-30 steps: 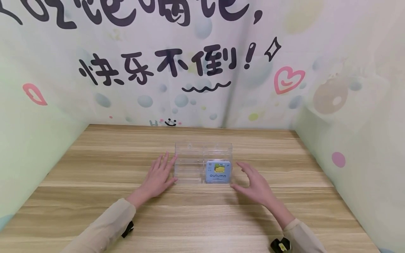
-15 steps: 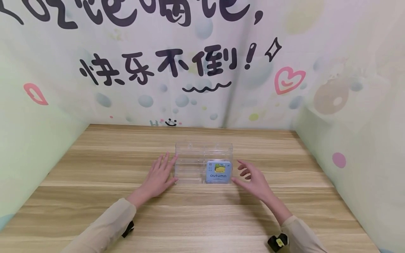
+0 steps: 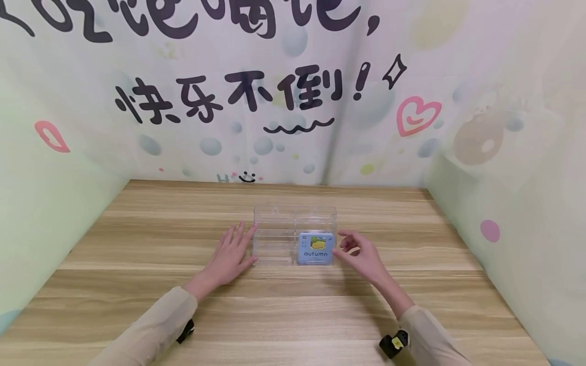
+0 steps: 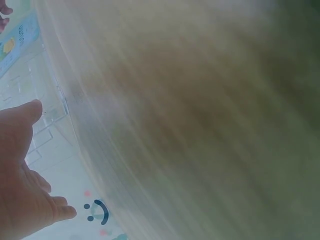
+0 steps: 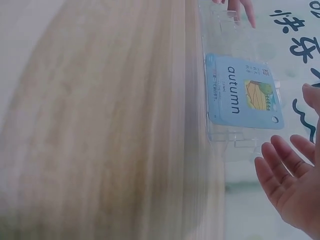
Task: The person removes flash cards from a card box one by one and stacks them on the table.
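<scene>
**Ana:** Head view first: where does everything sit?

**Ben:** A clear plastic organizer [image 3: 293, 235] stands mid-desk [image 3: 137, 244], and a blue card [image 3: 315, 248] marked "autumn" stands upright in its front right compartment; the left hand [image 3: 230, 255] lies flat with straight, spread fingers against the organizer's left wall, while the right hand [image 3: 359, 254] hangs just beside the right wall with fingers loosely bent, holding nothing.

**Ana:** Does the right hand touch the box?

**Ben:** From the head view its fingertips look to be at the corner near the card, but I cannot tell whether they touch; the right wrist view shows the palm [image 5: 292, 187] open and a little apart from the plastic.

**Ana:** How would you handle it well?

**Ben:** I'd judge the box light and slippery; press the left palm firm so nothing slides; bring thumb and forefinger down on the card's top edge and draw straight up, clear of the dividers.
</scene>
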`<action>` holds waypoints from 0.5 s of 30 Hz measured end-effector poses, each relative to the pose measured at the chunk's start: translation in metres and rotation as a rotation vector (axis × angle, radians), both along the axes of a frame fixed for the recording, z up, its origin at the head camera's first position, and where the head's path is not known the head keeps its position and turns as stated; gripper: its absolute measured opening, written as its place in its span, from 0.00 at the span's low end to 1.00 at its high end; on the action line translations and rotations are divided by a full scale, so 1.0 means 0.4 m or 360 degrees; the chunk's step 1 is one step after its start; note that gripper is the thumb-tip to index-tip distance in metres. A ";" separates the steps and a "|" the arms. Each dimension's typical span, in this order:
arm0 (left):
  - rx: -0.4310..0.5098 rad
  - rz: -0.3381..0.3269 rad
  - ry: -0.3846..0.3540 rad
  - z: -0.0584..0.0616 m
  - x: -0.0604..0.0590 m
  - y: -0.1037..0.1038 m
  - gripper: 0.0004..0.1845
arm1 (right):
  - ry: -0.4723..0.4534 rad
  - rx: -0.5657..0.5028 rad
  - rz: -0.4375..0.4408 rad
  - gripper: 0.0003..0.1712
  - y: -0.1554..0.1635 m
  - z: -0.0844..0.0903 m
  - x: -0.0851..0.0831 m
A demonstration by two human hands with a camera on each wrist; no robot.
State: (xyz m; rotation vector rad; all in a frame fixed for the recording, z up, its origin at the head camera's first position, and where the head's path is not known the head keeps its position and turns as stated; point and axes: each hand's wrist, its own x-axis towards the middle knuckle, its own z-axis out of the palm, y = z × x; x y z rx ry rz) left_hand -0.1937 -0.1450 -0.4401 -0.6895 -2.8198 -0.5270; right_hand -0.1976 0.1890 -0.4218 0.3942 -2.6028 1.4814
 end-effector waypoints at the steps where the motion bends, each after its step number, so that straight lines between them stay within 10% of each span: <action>1: 0.0003 0.0000 0.0000 0.001 0.001 0.000 0.42 | -0.0001 -0.0011 -0.0005 0.27 -0.003 0.000 -0.001; 15: 0.0032 -0.0010 -0.0038 0.003 0.002 0.000 0.41 | 0.0008 -0.0230 -0.0108 0.16 -0.049 0.054 0.010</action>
